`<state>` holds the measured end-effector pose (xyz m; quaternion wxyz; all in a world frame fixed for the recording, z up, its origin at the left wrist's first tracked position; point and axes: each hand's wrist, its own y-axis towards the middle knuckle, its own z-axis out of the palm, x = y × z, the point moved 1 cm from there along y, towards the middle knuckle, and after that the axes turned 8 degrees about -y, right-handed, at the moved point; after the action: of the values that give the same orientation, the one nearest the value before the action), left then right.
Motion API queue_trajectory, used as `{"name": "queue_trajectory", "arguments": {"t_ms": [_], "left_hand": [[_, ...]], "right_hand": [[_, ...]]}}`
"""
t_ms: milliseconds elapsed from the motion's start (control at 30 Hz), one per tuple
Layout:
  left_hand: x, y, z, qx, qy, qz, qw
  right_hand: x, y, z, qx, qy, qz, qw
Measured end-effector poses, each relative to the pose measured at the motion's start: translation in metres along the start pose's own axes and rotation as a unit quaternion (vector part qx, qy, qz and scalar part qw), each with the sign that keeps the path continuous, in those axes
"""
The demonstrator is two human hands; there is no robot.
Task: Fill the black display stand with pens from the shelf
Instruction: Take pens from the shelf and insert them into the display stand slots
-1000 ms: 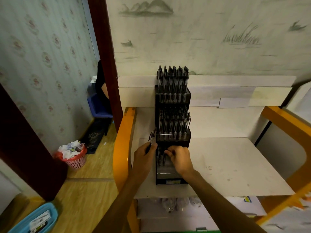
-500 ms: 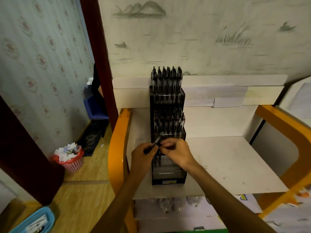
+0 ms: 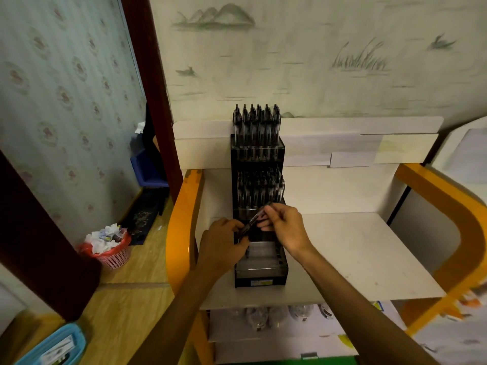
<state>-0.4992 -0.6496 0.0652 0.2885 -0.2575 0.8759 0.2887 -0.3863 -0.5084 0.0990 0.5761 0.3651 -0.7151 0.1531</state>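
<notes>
The black display stand (image 3: 259, 214) has its top and middle tiers packed with pens; its front tier looks mostly empty; above that tier, left hand (image 3: 224, 246) and right hand (image 3: 286, 227) pinch one pen (image 3: 254, 219)

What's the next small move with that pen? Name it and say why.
Probably lower the pen tip-down into the bottom tier of the black display stand. Both the left hand and right hand hold it tilted right above that tier, which looks mostly unfilled, while the upper tiers are packed.
</notes>
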Motion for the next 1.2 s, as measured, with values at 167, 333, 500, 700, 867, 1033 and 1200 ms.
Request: {"name": "queue_trajectory", "arguments": {"t_ms": [167, 333, 500, 700, 867, 1033, 1200], "left_hand": [[0.0, -0.004, -0.011, -0.007, 0.048, 0.026, 0.998], [-0.004, -0.004, -0.015, -0.003, 0.069, 0.024, 0.997], [-0.003, -0.005, -0.016, 0.006, 0.054, 0.019, 0.998], [-0.005, -0.004, -0.013, 0.034, 0.037, 0.011, 0.999], [-0.018, -0.002, -0.008, 0.042, 0.027, 0.021, 0.999], [-0.03, 0.004, 0.001, 0.065, 0.029, 0.05, 0.996], [-0.053, 0.008, 0.024, 0.086, -0.018, 0.085, 0.993]], "right_hand": [[-0.006, 0.004, -0.007, -0.043, -0.217, -0.09, 0.971], [-0.017, 0.003, 0.006, -0.028, -0.321, -0.106, 0.941], [-0.03, 0.001, 0.016, -0.008, -0.342, -0.08, 0.936], [-0.049, -0.006, 0.027, 0.019, -0.377, -0.017, 0.926], [-0.044, -0.008, 0.027, 0.029, -0.392, -0.014, 0.919], [-0.035, -0.015, 0.001, 0.027, -0.429, -0.024, 0.903], [-0.028, -0.034, -0.054, -0.004, -0.449, -0.022, 0.893]]}}
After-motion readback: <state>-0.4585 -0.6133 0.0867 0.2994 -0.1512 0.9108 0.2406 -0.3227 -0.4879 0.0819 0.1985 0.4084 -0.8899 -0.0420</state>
